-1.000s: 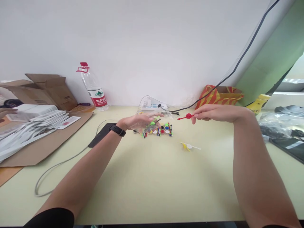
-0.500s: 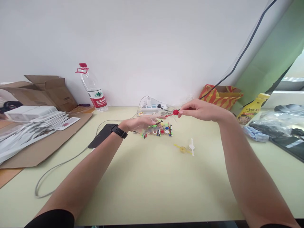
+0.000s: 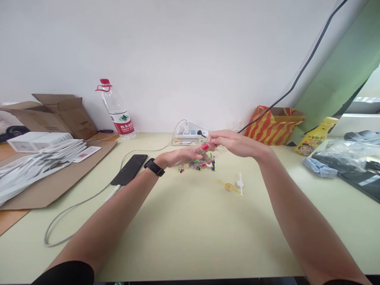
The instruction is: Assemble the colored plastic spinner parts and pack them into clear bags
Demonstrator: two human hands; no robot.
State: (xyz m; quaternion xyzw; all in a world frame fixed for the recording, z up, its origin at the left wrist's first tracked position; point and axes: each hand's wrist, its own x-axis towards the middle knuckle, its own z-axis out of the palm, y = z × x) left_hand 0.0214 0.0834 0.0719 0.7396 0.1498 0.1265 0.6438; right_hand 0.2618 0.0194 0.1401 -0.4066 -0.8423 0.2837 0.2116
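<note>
My left hand (image 3: pixel 182 155), with a black watch on its wrist, grips a crumpled clear plastic bag (image 3: pixel 194 160). My right hand (image 3: pixel 228 141) pinches a small red plastic piece with a round disc (image 3: pixel 204 147) at the bag's right end. Clear film seems to lie over the disc, and the fingertips partly hide the piece. Beneath the bag, several small colourful plastic pieces (image 3: pixel 213 164) lie on the table. Nearer to me rest a yellow piece (image 3: pixel 228 187) and a white piece (image 3: pixel 240 184), each a disc with thin arms.
A power strip (image 3: pixel 190 133) stands by the wall behind my hands. To the left are a black phone (image 3: pixel 130 170) on a cable, a large water bottle (image 3: pixel 121 118) and cardboard (image 3: pixel 65 174). At right stand a striped bag (image 3: pixel 273 126) and a yellow bottle (image 3: pixel 316 136).
My right hand has moved left and slightly down, bringing the red piece to the plastic bag over my left hand. The yellow and white pieces have stayed put.
</note>
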